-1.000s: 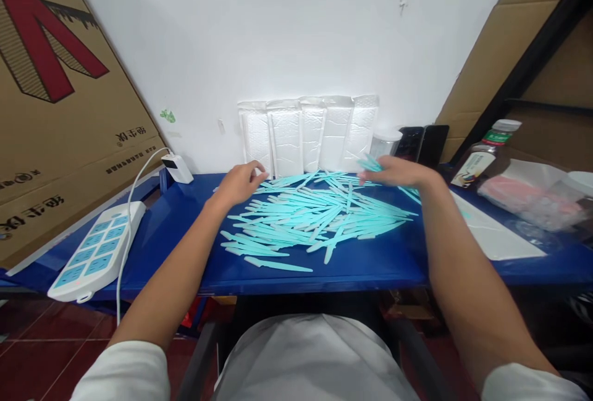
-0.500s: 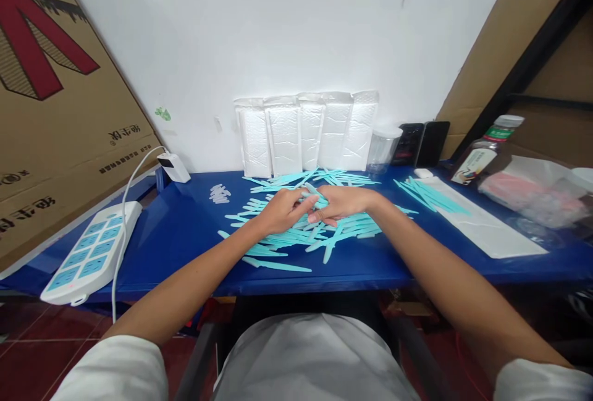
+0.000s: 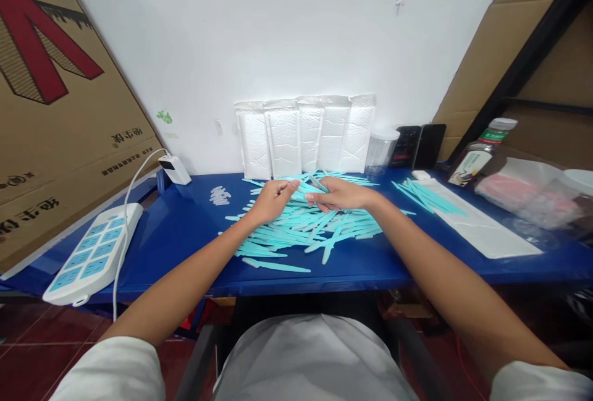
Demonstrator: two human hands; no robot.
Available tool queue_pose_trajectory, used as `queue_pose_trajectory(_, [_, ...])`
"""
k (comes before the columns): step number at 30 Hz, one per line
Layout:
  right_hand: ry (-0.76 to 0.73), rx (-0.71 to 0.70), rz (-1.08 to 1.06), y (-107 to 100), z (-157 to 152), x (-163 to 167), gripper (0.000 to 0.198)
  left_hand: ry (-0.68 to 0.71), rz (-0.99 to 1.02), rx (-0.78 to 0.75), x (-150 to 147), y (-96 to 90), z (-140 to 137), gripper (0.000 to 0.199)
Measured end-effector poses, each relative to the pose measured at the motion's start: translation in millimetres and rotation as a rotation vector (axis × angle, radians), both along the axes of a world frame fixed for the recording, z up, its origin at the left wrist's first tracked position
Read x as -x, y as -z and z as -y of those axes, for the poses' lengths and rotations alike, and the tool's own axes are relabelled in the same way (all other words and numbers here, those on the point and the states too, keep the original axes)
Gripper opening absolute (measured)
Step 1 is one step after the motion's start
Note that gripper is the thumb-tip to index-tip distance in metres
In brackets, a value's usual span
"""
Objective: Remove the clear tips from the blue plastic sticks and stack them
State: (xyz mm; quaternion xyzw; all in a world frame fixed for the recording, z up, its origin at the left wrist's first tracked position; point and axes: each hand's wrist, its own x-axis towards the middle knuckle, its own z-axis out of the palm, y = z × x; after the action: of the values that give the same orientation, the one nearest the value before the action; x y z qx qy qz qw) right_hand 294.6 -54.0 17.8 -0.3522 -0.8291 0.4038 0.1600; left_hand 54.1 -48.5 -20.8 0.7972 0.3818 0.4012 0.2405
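Observation:
Many slim turquoise eyebrow razors (image 3: 278, 237) lie in a loose heap on the blue table. Over the heap's far part, my right hand (image 3: 343, 194) is closed around a few eyebrow razors (image 3: 317, 183), their ends poking out past thumb and fingers. Just left of it, my left hand (image 3: 271, 202) is closed in a pinch, thumb tip toward the right hand. Whatever sits in that pinch blends with the razors behind it. One single razor (image 3: 277, 265) lies apart near the front edge.
Several white padded mailers (image 3: 283, 138) lean on the wall beside a clear jar (image 3: 381, 151) and phones (image 3: 428, 146). More razors (image 3: 428, 196) rest on a white mailer (image 3: 493, 228) at right. A bottle (image 3: 479, 154), power strip (image 3: 95, 253) and small whitish pieces (image 3: 219, 196) are around.
My hands, which were together over the heap, have drawn slightly apart. The left has shifted a little to the left, and more razors show between them.

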Motion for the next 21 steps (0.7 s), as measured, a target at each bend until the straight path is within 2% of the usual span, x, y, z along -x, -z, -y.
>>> queue_pose_trajectory(7, [0.038, -0.047, 0.008, -0.5, 0.6, -1.2, 0.064, 0.003, 0.043, 0.069, 5.2, 3.6, -6.2, 0.067])
queue_pose_trajectory(13, [0.042, 0.034, -0.057, 4.7, -0.2, -2.4, 0.054, 0.035, 0.050, 0.138, 7.8, 6.9, -8.1, 0.065])
queue_pose_trajectory(21, [0.035, -0.117, -0.071, 4.2, 0.2, 1.7, 0.058, 0.102, 0.047, 0.184, 5.7, 9.0, -4.3, 0.062])
